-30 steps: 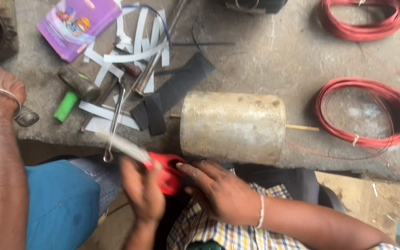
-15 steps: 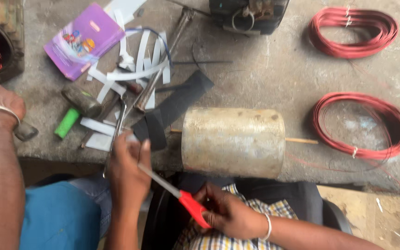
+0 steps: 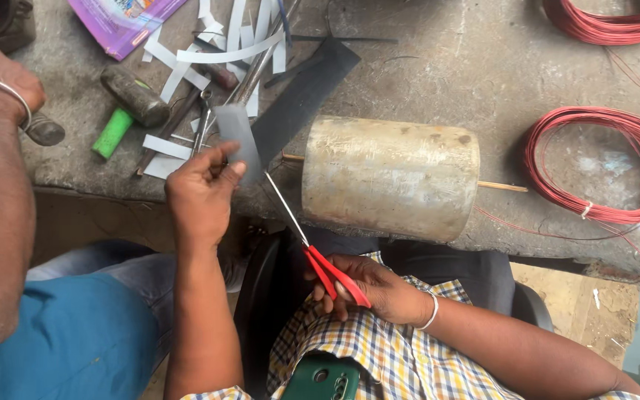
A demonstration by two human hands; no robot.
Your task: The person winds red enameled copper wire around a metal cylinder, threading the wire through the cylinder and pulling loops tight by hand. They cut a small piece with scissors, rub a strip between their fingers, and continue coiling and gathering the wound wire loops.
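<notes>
The grey concrete surface (image 3: 424, 67) filled the top of the view, and on it lay one big dull metal cylinder (image 3: 390, 176) with a thin wooden stick through its ends. Two coils of red wire (image 3: 601, 167) sat to the right, one beside the cylinder and one at the top edge, partly out of view. One purple packet (image 3: 124, 22) lay at the top left, near one dark strip of sheet (image 3: 301, 100) and a loose heap of pale cut strips (image 3: 224, 44), perhaps a dozen, too tangled to count surely. One hammer with a green handle (image 3: 124, 118) lay left of them.

The left hand (image 3: 201, 192) was closed, thumb and fingers pinching one grey strip (image 3: 237, 141) held upright just in front of the surface's edge. The right hand (image 3: 372, 289) was closed through the red handles of one pair of scissors (image 3: 312, 244), whose blades pointed up at the strip's lower end and looked nearly together. Another person's arm with one bracelet (image 3: 1, 92) rested at the far left.
</notes>
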